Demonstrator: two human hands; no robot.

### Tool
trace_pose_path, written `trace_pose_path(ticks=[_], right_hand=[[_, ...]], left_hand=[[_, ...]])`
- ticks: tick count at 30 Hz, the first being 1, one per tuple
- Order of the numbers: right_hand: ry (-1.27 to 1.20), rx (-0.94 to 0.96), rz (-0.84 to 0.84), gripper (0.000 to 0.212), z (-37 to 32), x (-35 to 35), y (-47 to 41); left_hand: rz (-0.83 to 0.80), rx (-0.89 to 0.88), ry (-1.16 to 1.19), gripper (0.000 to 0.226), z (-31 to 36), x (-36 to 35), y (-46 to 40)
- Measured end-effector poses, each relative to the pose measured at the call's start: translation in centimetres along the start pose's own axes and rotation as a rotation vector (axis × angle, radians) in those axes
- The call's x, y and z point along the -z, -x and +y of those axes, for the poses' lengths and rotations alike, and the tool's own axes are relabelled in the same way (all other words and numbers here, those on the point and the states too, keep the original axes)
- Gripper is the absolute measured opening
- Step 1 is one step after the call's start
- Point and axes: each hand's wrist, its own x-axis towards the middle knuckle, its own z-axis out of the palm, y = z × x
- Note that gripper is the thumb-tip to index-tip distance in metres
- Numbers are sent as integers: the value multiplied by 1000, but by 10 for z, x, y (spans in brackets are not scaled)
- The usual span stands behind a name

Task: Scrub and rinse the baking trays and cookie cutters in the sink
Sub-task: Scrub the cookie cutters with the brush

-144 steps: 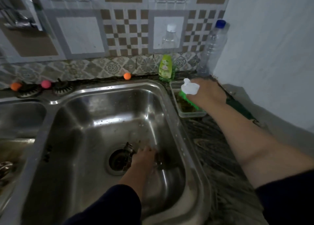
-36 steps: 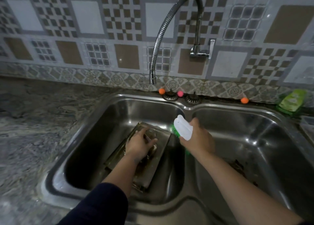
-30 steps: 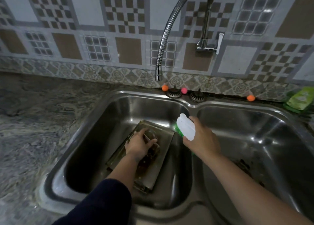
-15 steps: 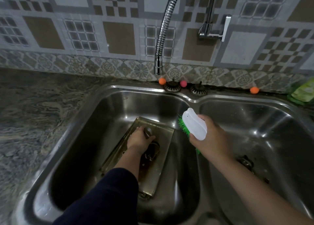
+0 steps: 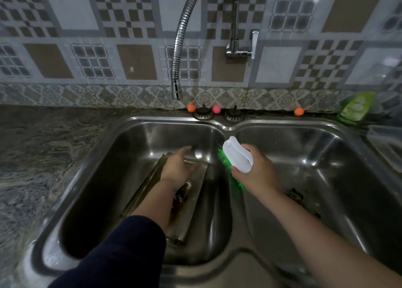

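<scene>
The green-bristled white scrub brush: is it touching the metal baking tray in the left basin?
Apart. The head view shows the scrub brush held in the right hand above the divider, with bare basin steel between its bristles and the baking tray.

Left hand (image 5: 177,168) reaches forward, fingers relaxed; right hand (image 5: 255,170) curled, gripping.

A double steel sink (image 5: 226,127) fills the middle of the frame, set in a mottled stone counter (image 5: 39,148). A baking tray (image 5: 195,200) lies in the left basin — tilted. At upper right, on the counter, stands a green bottle (image 5: 356,108).
</scene>
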Motion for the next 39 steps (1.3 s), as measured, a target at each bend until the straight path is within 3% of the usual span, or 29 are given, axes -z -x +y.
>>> trace_pose_path(ticks=[7,14,20,24,30,34,39], right_hand=[[4,-90,85,60,41,68,10],[120,-162,152,63,109,166,3],[147,-144,267,65,165,248,-19],[183,-164,358,60,195,290,-51],[253,-250,245,57,233,307,-86],[315,-336,142,48,240,296,-103],[336,-301,120,42,252,291,-112]], left_hand=[[-35,-237,-79,60,87,-47,1],[-210,-297,-111,60,154,-137,18],[-445,-149,-171,66,168,-234,47],[-536,-93,-281,84,172,-278,53],[-743,-9,-523,114,174,-312,54],[-716,-37,-544,90,174,-325,50],[-634,-83,-494,75,176,-338,33]])
